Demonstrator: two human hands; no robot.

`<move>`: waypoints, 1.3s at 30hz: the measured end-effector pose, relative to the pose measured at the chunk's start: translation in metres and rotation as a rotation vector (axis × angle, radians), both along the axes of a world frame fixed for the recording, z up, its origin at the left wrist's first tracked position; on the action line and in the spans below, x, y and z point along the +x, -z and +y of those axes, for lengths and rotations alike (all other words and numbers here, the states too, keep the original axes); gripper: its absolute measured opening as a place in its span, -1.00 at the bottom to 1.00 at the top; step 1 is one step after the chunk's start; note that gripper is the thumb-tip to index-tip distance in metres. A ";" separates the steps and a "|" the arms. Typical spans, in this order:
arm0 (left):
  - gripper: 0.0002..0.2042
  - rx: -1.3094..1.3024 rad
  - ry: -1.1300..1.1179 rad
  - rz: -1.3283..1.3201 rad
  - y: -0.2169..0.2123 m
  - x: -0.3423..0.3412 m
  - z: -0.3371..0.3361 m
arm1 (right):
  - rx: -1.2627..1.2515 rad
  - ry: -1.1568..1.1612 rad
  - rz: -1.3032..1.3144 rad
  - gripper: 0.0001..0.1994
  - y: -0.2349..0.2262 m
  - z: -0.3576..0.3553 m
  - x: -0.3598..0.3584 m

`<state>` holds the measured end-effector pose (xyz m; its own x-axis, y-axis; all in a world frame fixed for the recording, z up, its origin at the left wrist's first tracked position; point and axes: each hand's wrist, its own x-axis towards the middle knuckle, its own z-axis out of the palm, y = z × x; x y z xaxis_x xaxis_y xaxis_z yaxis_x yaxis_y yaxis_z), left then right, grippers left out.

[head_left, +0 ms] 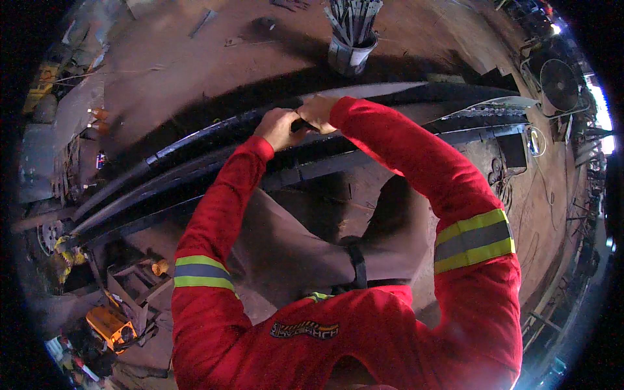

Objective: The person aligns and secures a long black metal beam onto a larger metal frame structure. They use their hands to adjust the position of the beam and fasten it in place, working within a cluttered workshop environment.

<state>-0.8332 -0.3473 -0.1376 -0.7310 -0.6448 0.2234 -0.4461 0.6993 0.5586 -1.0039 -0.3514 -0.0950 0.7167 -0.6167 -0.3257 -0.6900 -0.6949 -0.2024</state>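
Note:
Long dark metal beams run side by side across the view in front of me, curved by the lens. Above them, my left hand and my right hand meet close together, fingers curled. Between them is a small dark piece, gripped by both hands; its kind is too hidden to name. Red sleeves with yellow and grey bands cover both my arms.
Beyond the beams stands a pale bucket full of metal strips. An orange machine or case and an open metal box lie at the lower left. A round fan and cables are at the right.

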 end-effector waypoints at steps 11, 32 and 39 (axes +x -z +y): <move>-0.71 0.125 -0.172 -0.229 -0.017 -0.006 0.005 | -0.233 0.071 0.095 -0.85 0.012 0.020 -0.007; -0.71 -0.116 -0.292 -0.376 -0.019 0.027 0.020 | -0.139 0.314 -0.080 -0.65 0.006 0.032 -0.069; -0.69 -0.094 -0.254 -0.443 -0.019 0.014 0.022 | 0.048 0.347 -0.180 -0.61 -0.020 0.035 -0.078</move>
